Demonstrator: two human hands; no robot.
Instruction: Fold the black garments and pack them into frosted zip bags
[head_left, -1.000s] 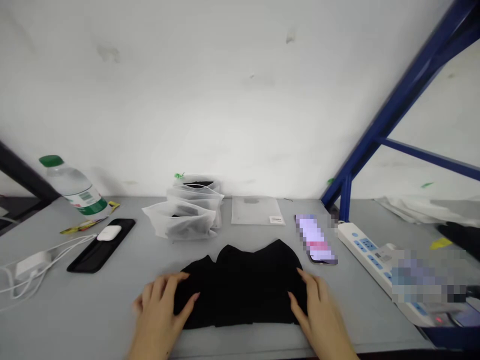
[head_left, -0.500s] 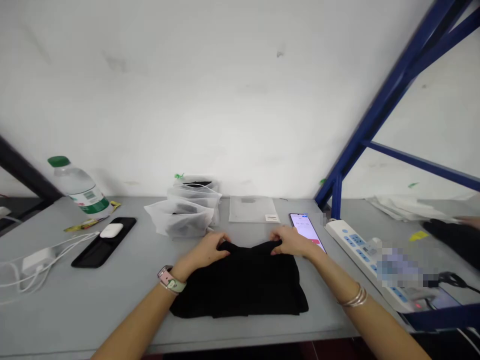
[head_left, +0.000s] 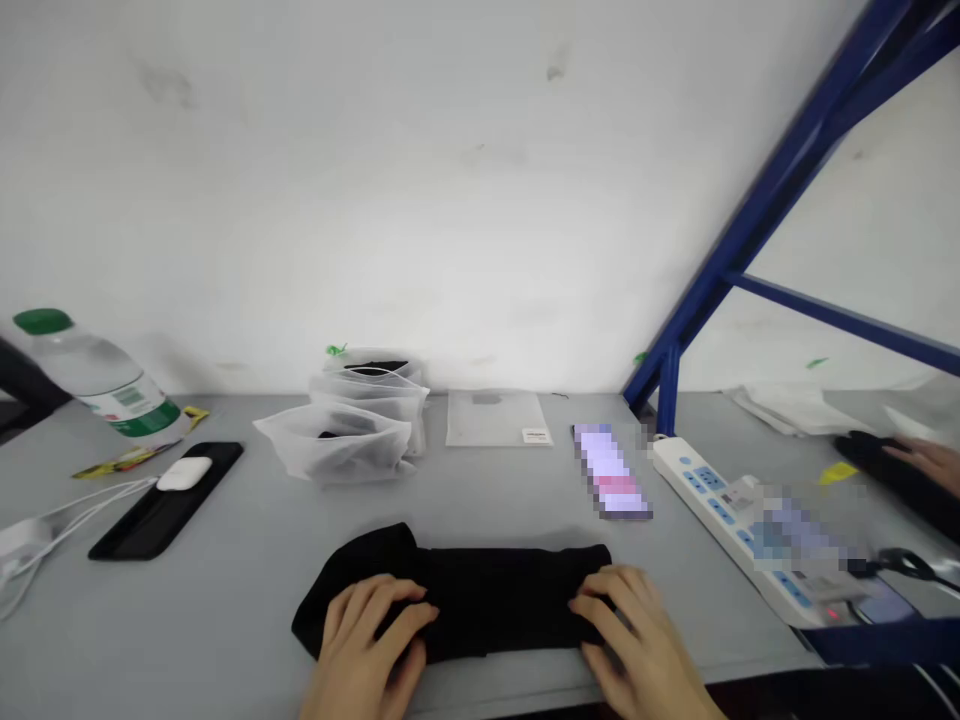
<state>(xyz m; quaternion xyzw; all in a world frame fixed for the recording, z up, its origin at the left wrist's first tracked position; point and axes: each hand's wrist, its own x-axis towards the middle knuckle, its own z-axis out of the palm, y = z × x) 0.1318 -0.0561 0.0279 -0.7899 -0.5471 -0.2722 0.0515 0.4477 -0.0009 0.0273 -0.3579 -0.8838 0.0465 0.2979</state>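
Observation:
A black folded cloth (head_left: 510, 600), its exact kind unclear, lies as a wide band near the table's front edge. Its left end bulges in a loose, puffed fold. My left hand (head_left: 375, 640) rests on the left part of it, with bent fingers spread and the thumb by the near edge. On the right end lies my right hand (head_left: 630, 640), fingers apart and curved over the fabric. Neither hand lifts the cloth. Beyond it stand several frosted plastic bags (head_left: 341, 440) with black contents. A flat frosted bag (head_left: 495, 420) with a white label lies beside them.
A phone (head_left: 611, 475) and a white power strip (head_left: 727, 525) are on the right, by a blue metal frame (head_left: 690, 320). To the left are a bottle (head_left: 112, 385), a black tray (head_left: 142, 525) with a white earbud case (head_left: 184, 473), and cables. Another person's hand (head_left: 930, 462) touches black fabric at far right.
The cloth's far edge has come toward me, making the cloth a narrower band. My hands have let go of that edge and moved nearer, onto the cloth. The view has shifted slightly.

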